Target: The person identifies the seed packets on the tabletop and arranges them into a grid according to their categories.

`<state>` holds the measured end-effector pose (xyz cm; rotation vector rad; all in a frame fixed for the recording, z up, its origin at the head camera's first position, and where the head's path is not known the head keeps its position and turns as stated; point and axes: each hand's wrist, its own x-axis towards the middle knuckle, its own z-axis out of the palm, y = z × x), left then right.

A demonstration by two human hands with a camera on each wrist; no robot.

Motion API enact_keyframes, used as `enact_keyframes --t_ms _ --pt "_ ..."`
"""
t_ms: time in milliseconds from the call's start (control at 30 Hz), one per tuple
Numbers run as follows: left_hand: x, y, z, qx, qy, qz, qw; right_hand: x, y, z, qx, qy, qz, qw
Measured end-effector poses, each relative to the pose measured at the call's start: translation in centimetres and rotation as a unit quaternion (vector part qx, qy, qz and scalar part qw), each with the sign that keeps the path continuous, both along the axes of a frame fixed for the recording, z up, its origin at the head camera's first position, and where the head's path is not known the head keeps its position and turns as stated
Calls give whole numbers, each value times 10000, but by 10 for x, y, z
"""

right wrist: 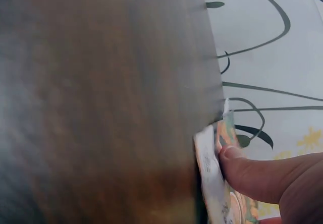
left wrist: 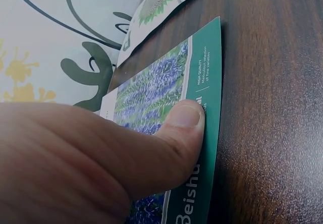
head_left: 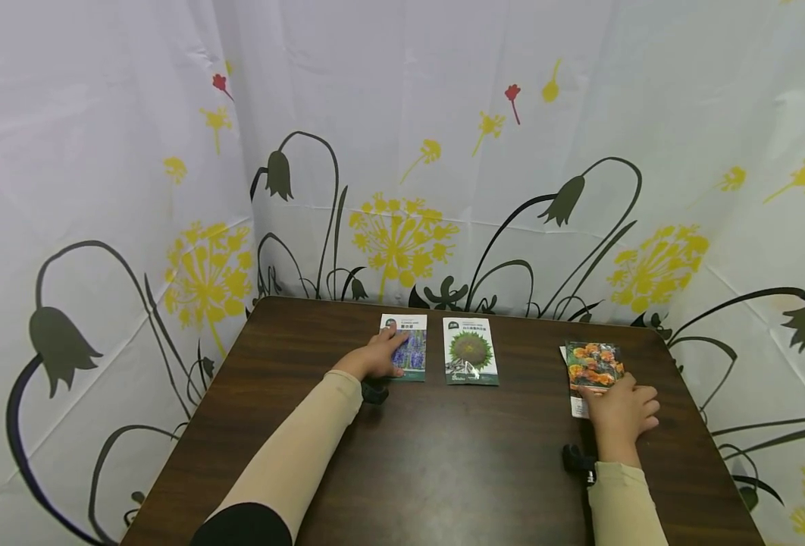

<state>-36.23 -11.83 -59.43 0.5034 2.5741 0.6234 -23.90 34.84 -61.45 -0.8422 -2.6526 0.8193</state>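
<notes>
My left hand (head_left: 377, 355) rests on a lavender seed packet (head_left: 414, 350) lying on the table. In the left wrist view its thumb presses on the face of the packet (left wrist: 151, 93), near the green strip. Just right of it lies a sunflower seed packet (head_left: 471, 350), untouched. Over at the right, my right hand (head_left: 619, 409) holds a seed packet with orange flowers (head_left: 592, 364); a second white edge (head_left: 563, 355) shows from beneath it. In the right wrist view the thumb lies on the front of this packet (right wrist: 214, 168), and the fingers are mostly hidden behind it.
A dark brown wooden table (head_left: 457, 455) carries the packets. Behind it and along both sides hangs a white curtain (head_left: 402, 91) printed with flowers. Each wrist bears a small black device, such as the right wrist's mount (head_left: 575, 459).
</notes>
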Motion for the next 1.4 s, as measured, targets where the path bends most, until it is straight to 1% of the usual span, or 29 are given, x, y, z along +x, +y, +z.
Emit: enact_keyframes --t_ms 100,167,300,467,500,633,733,900,1067,1233,1333,1400 --pt "2 0 1 27 -48 17 10000 1 3 3 -80 20 -9 10000" --pt "3 0 1 37 -70 20 10000 1 6 5 -114 -83 59 9999" --pt "3 0 2 89 -85 34 9999 1 13 11 -158 -307 339 9988" --pt "2 0 3 103 -69 28 9999 0 17 19 -545 -462 665 9952" --pt "2 0 3 100 -69 22 9999 1 16 20 -624 -507 731 9941" --pt "1 0 2 72 -46 -14 10000 4 9 19 -624 -568 1041 9910" --pt "2 0 2 57 -36 -44 10000 6 1 17 -516 -592 1187 9898" --pt "0 0 -1 59 -51 -52 10000 7 -15 13 -504 -707 1357 9869" --pt "-1 -1 0 123 -103 -29 9999 11 -26 11 -576 -539 1481 9858" --pt "-1 -1 1 76 -76 -28 9999 15 -37 8 -669 -338 1454 9865" --pt "0 -1 2 82 -63 -40 9999 18 -41 4 -589 -225 1410 9880" --pt "1 -1 3 93 -61 -45 9999 20 -43 2 -431 -113 1467 9882"
